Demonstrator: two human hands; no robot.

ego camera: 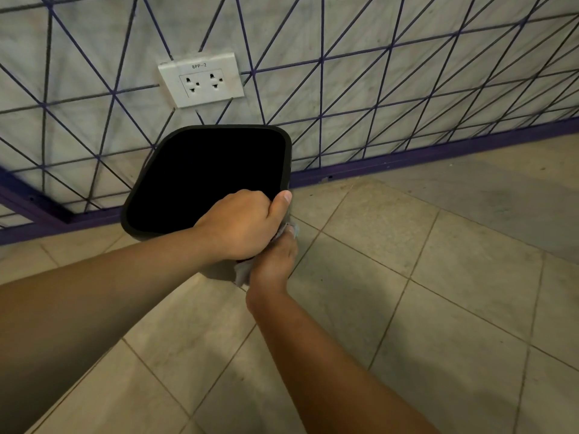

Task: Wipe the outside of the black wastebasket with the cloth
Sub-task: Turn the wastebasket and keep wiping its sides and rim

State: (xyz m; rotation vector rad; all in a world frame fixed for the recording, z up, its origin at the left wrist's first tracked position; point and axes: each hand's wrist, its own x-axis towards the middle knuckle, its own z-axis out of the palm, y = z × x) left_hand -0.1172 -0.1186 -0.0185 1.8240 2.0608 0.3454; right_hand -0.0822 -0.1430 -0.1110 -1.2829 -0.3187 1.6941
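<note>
The black wastebasket (283,142) stands on the tiled floor by the wall, its dark square mouth facing up towards me. My left hand (242,225) grips the near right corner of its rim, fingers curled inside and thumb up along the outer edge. Just below it, my right hand (274,261) holds a grey cloth (242,274) against the basket's near outer side. Most of that side and much of the cloth are hidden behind my hands.
A white double wall socket (200,79) sits on the grey wall with purple line pattern just above the basket. A purple skirting board (423,156) runs along the wall's foot. Beige floor tiles (407,277) stretch to the right and towards me.
</note>
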